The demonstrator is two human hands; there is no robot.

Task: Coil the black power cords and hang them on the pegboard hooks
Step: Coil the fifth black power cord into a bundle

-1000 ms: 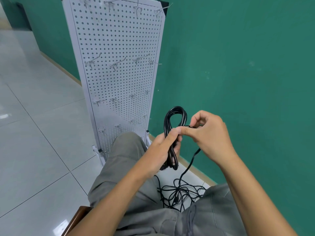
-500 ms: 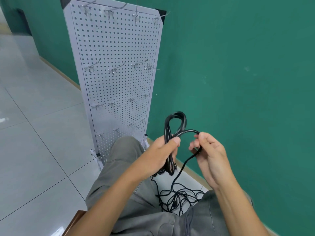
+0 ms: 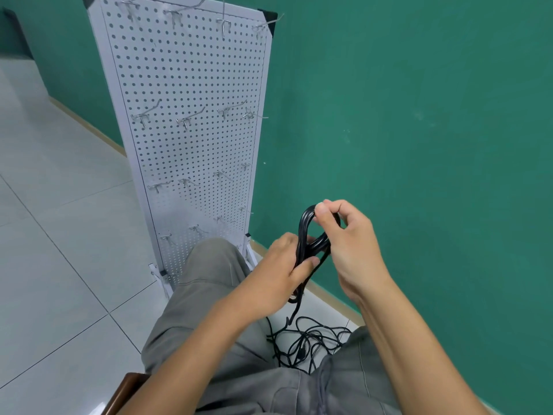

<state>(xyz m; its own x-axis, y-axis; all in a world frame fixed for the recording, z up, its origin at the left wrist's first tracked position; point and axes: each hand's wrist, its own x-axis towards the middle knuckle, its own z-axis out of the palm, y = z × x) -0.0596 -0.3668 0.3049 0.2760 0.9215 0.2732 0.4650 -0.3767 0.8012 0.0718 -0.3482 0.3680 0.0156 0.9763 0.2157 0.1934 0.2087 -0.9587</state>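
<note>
A flat green wall (image 3: 419, 115) runs down the right; against it leans a tall white perforated metal pegboard (image 3: 191, 85) carrying rows of bare silver wire hooks (image 3: 143, 116). On the pale tiled floor (image 3: 45, 235), between grey-trousered knees, lies a loose tangle of black cable (image 3: 308, 344). Above it, the coiled black power cord (image 3: 305, 235) stands upright, long axis vertical, loop end pointing up. The left hand (image 3: 287, 265) grips the coil's middle, fingers curled round the strands. The right hand (image 3: 347, 235) pinches the top of the loop between thumb and fingertips
</note>
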